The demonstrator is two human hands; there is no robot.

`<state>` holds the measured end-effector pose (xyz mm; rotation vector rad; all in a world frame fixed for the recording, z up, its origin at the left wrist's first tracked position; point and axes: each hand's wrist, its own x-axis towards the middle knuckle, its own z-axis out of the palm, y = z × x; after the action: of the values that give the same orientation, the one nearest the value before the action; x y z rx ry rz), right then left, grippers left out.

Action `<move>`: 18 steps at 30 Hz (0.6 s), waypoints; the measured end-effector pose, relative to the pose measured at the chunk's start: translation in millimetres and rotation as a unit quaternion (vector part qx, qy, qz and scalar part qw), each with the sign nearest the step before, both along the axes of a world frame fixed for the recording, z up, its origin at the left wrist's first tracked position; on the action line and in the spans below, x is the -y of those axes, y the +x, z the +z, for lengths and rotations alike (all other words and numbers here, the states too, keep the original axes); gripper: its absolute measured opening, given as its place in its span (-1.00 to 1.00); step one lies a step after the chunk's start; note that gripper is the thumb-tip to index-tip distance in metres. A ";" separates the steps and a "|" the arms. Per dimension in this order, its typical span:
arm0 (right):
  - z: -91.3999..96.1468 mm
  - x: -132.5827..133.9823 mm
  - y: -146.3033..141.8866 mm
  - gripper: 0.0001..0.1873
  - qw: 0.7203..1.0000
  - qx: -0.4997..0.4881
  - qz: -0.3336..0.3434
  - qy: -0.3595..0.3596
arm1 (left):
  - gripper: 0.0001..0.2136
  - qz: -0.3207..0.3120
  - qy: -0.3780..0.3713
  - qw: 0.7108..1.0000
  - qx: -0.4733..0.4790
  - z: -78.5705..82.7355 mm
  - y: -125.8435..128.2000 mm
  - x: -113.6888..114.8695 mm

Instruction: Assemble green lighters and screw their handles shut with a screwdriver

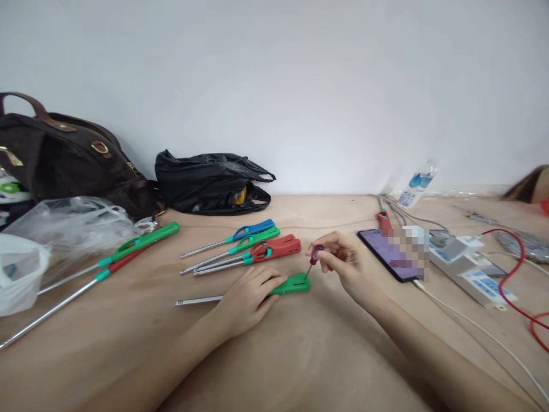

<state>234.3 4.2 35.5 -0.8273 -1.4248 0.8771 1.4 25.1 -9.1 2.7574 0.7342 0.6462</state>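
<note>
A green long-necked gas lighter [295, 284] lies flat on the table, its metal tube pointing left. My left hand [251, 294] is wrapped over its middle and presses it down. Between the fingertips of my right hand [341, 260] is a small screwdriver [316, 254] with a purple and red handle. It stands nearly upright, and its tip meets the end of the green handle. Just behind lie more lighters: a blue one [257, 229], another green one [261, 239] and red ones [278, 247].
Left are two more lighters [150, 236], plastic bags [81, 223] and a dark bag [72, 154]. A black plastic bag [206, 180] sits by the wall. On the right are a phone [386, 252], a power strip [484, 286], cables and a bottle [418, 183].
</note>
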 end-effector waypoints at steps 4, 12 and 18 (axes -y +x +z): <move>4.1 -2.3 5.6 -0.85 0.997 0.005 0.062 -0.049 | -0.71 -0.017 -0.013 1.000 0.009 1.0 1.7 3.8; 1.0 -8.9 23.0 -0.76 0.950 -0.062 0.262 -0.157 | -0.69 -0.068 -0.058 0.996 0.004 6.6 0.6 2.5; 1.0 -3.6 20.7 -0.69 0.943 -0.062 0.289 -0.151 | -0.68 -0.066 -0.067 0.996 0.003 7.2 0.7 1.4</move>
<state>255.0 7.8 36.6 -0.5608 -1.4625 1.6003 2.1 23.8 -1.9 2.6536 0.5659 0.5560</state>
